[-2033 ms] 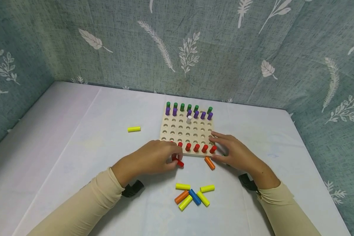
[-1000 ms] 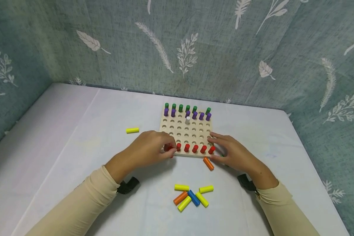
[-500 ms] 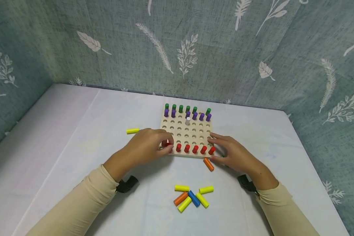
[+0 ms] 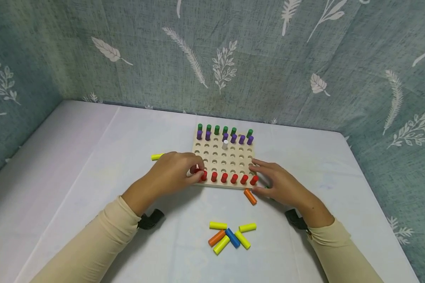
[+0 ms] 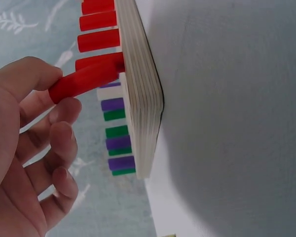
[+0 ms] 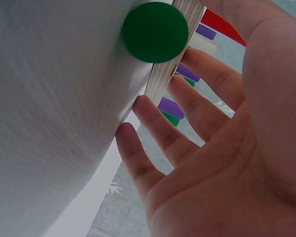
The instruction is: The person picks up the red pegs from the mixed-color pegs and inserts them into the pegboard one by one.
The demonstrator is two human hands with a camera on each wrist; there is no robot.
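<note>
My left hand is at the front left corner of a wooden pegboard. Between its thumb and index finger it pinches a red peg, tilted, with the far end right at the board's corner beside a row of standing red pegs. The other fingers curl loosely below in the left wrist view. My right hand rests with spread, relaxed fingers against the board's right edge. A green peg lies on the table near that hand, mostly hidden by it in the head view.
Green pegs and purple pegs fill most of the back rows, with a white peg in front. An orange peg lies by the board. Nearer are yellow, orange and blue pegs. A yellow peg lies left, partly covered.
My left hand has carried the red peg from in front of the board leftward to the row's left end. It now partly covers the yellow peg. The right hand stays at the edge.
</note>
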